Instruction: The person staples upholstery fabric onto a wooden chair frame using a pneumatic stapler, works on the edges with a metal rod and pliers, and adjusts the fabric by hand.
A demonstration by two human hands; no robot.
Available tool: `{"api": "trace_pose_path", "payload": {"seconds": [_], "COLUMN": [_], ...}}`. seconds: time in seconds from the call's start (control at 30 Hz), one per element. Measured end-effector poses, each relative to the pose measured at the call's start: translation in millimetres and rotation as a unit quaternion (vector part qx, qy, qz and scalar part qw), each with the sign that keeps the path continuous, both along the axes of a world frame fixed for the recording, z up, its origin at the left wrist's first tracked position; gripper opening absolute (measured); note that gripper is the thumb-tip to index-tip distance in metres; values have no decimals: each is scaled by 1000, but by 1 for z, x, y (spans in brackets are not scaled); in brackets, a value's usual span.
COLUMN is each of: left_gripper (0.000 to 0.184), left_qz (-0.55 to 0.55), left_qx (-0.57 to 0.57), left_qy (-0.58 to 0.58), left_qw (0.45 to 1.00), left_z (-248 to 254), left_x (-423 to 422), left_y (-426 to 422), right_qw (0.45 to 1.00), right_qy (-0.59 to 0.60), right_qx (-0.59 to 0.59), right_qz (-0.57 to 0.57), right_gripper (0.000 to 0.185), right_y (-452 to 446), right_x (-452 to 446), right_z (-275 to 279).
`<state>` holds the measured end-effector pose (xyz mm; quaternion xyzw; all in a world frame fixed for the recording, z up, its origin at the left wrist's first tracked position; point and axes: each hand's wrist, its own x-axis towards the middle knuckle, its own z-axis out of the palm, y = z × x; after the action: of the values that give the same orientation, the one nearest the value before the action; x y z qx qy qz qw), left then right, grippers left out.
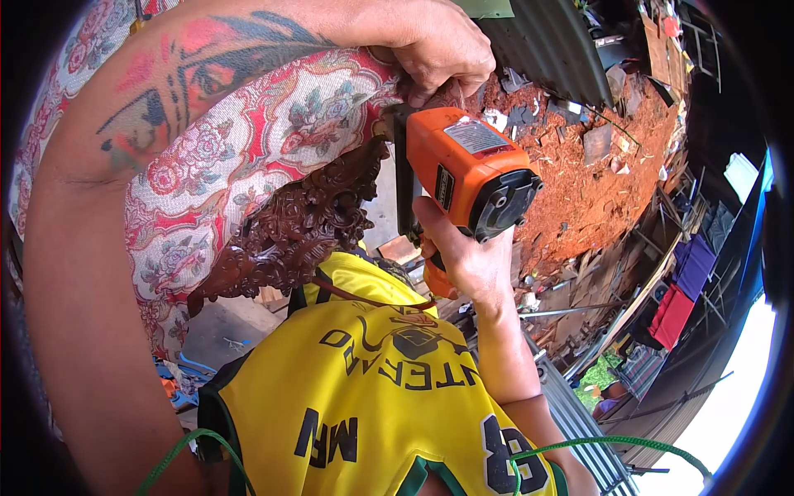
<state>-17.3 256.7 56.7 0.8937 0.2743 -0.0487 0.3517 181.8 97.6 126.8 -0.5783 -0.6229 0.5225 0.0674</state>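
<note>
My right hand [475, 256] is wrapped round the handle of an orange and black staple gun [465, 161], right of centre. The gun's nose points up and left, close to the fingers of my left hand [451, 50]. Those fingers are pinched together at the edge of a floral red and white upholstery fabric [322, 107]; the exact bit they grip is partly hidden. Below the fabric runs a dark, glossy carved wood frame [289, 223]. A thin reddish hose [364, 298] reaches toward the gun's handle. My tattooed left arm curves over the fabric.
Reddish ground [571, 182] with scattered scraps lies beyond the gun. A corrugated sheet [538, 50] stands at the top. Purple cloth [693, 266] and red cloth [674, 318] hang at the right. A green cord [612, 440] crosses in front of my yellow jersey [372, 397].
</note>
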Motion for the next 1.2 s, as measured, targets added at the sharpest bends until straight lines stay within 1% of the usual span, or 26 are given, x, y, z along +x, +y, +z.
{"api": "trace_pose_path", "payload": {"seconds": [0.13,0.17,0.23,0.3,0.33,0.37,0.43,0.47,0.57,0.6,0.73,0.8,0.93,0.97,1.0,1.03,1.1,1.13,1.2], "left_gripper": [47,50,53,24,24,24,16,16,15,14,15,14,14,13,13,13,14,14,13], "left_qz": [-1,-13,-21,42,45,48,55,61,48,47,42,54,70,71,72,72,61,62,54], "left_qx": [7,0,-7,75,75,76,86,100,93,86,80,69,82,79,77,78,96,95,88], "left_qy": [-6,3,11,-19,-53,-53,-120,-132,-111,-117,-114,-115,-137,-131,-125,-126,-125,-126,-154], "left_qw": [1000,1000,1000,996,995,994,988,984,988,988,989,989,985,986,987,986,986,986,983], "left_z": [-4,-7,-4,0,1,0,-6,-15,-6,-5,-3,-3,-5,-4,-3,-3,-3,-4,-3], "left_x": [-2,0,-1,-3,-6,-8,-10,-8,-8,-9,-10,-9,-10,-11,-11,-11,-12,-13,-17], "left_y": [1,4,-1,-10,-11,-13,-14,-12,-12,-12,-12,-13,-15,-15,-15,-15,-14,-14,-12], "right_qw": [1000,1000,999,999,999,999,996,997,998,998,998,999,999,988,961,960,986,986,996], "right_qy": [-4,-5,-45,-44,-41,-42,-21,-22,-22,-31,-32,-27,-21,-4,14,13,-30,-32,-63], "right_qx": [2,2,1,5,6,7,54,35,35,20,31,8,25,130,233,234,142,141,42], "right_qz": [-1,1,11,19,22,25,70,58,52,46,50,29,19,86,151,151,84,84,44], "right_gripper": [20,20,37,36,35,35,26,27,28,29,30,31,32,33,33,33,30,30,26], "right_y": [3,3,4,3,3,2,0,1,1,2,3,4,3,7,9,8,4,5,7], "right_x": [-4,-5,-5,-7,-7,-6,-3,-8,-9,-10,-11,-16,-21,-20,-20,-19,-17,-18,-21], "right_z": [-3,-3,-5,-6,-7,-10,-15,-12,-13,-13,-14,-9,-11,-18,-21,-20,-16,-13,-6]}}
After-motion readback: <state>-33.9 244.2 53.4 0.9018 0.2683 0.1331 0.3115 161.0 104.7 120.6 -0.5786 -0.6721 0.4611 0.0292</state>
